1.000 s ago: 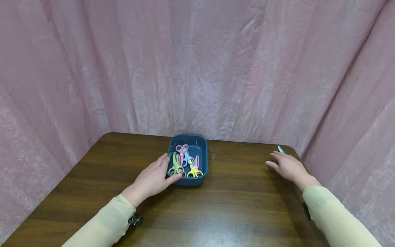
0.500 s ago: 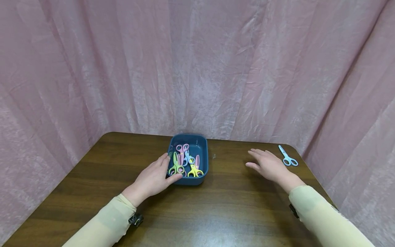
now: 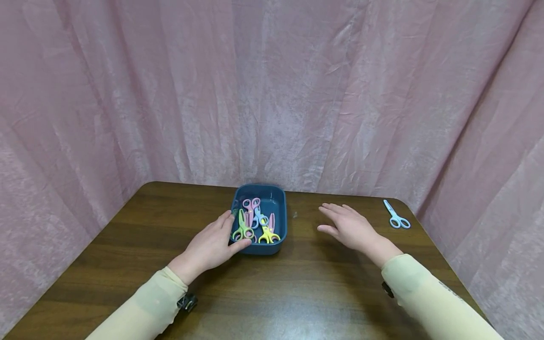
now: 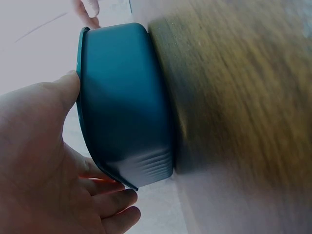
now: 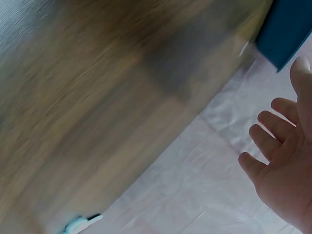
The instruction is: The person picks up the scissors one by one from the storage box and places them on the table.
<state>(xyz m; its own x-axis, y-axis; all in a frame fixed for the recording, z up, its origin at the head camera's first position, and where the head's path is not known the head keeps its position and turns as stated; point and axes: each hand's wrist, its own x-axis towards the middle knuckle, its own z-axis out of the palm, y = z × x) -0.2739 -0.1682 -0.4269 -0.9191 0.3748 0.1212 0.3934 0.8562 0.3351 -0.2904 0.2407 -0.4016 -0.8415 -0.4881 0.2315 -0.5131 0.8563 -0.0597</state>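
A dark blue plastic bin stands on the table with several pairs of small scissors in it. Among them are green scissors, yellow scissors and pink scissors. My left hand rests on the bin's near left corner. Its thumb touches the rim, while the fingers lie along the left side, fairly straight. To the right of the bin, my right hand hovers over the table, fingers spread and nothing held. Light blue scissors lie on the tabletop at the far right, apart from the hand.
The brown wooden table has rounded far corners. Pink curtains hang just behind it and along both sides. The bin sits close to the table's back edge.
My right hand has moved left from over the light blue scissors toward the bin, uncovering them where they lie. The left hand and the bin have stayed put.
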